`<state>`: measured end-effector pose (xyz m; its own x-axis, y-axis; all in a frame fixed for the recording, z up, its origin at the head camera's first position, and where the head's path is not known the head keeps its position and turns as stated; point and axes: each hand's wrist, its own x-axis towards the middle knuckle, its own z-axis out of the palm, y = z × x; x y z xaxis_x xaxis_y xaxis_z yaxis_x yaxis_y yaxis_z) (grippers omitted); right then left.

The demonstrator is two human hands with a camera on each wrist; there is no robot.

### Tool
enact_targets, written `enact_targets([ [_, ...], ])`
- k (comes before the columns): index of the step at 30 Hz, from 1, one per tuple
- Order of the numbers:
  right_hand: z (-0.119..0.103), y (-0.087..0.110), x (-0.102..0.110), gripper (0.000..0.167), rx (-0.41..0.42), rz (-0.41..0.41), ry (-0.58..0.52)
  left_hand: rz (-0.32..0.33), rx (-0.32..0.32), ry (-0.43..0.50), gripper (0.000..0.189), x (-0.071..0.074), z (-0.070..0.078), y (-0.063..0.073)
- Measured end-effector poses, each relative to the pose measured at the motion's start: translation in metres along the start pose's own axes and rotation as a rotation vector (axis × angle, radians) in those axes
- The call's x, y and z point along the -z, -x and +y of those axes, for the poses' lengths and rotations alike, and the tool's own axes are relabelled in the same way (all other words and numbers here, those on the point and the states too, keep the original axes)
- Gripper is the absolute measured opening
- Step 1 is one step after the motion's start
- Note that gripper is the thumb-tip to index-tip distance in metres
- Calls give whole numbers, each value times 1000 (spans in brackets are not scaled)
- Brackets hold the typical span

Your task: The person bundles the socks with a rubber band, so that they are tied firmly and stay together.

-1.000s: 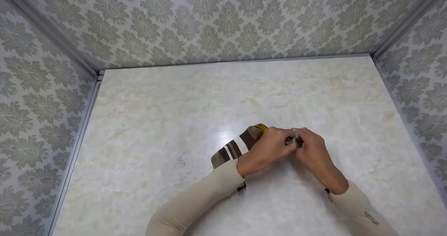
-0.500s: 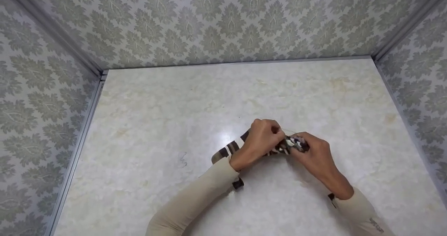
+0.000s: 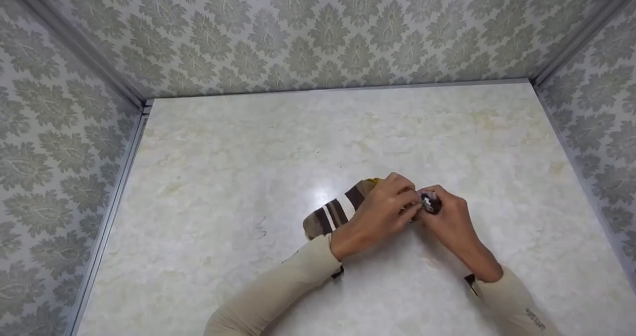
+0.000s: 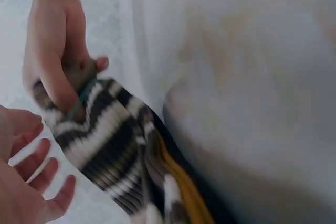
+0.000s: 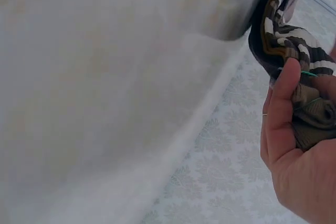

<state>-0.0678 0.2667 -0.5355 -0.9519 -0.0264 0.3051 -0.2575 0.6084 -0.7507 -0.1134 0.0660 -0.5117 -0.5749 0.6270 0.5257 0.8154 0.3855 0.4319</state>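
A bundle of layered socks (image 3: 335, 214) extends left from my hands, its outer one striped brown, white and tan. Mustard fabric (image 4: 185, 184) and a dark layer (image 5: 257, 51) show along its edge in the wrist views. My right hand (image 3: 451, 221) grips the bunched end, thumb and fingers curled round it. At that end a thin green band (image 4: 84, 97) crosses the fabric near the right fingertips. My left hand (image 3: 375, 214) is close beside the right one; in the left wrist view its loosely bent fingers (image 4: 39, 163) are near the striped fabric, with nothing visible between them.
The pale marbled tabletop (image 3: 238, 147) lies beneath, with a small pen scribble (image 3: 260, 227) left of the socks. Patterned wall panels (image 3: 298, 33) stand along the back and both sides, with grey metal edging (image 3: 107, 226).
Half a second ago a thin strand stretched between my hands; now the left hand has moved right, back beside the right hand, and no stretched strand shows. The right hand kept its grip.
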Motion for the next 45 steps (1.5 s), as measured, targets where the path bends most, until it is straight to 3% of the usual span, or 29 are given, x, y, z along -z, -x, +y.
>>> enact_targets([
  [3,-1,-2,-1,25,-14,-4,-21,-4,-14,-31,15,-2,7,-1],
  [8,-4,-3,-3,26,5,15,47,-50,88,-36,17,-2,14,-4],
  [12,-6,-5,-5,25,73,40,122,-65,141,-54,16,-1,17,-10],
  [19,-2,-7,-6,24,166,55,155,-66,125,-211,21,-4,20,-19],
  [21,-1,-7,-6,23,171,49,142,-57,164,-157,19,-3,18,-20],
  [27,5,-8,-6,21,219,59,66,26,437,294,10,4,10,-22],
  [30,7,-7,-5,20,238,75,45,38,554,439,10,5,8,-24],
  [39,6,-2,-2,24,222,91,13,-7,772,569,16,14,2,-26],
  [45,-2,1,3,21,46,18,-124,-29,817,576,17,21,3,-20],
])
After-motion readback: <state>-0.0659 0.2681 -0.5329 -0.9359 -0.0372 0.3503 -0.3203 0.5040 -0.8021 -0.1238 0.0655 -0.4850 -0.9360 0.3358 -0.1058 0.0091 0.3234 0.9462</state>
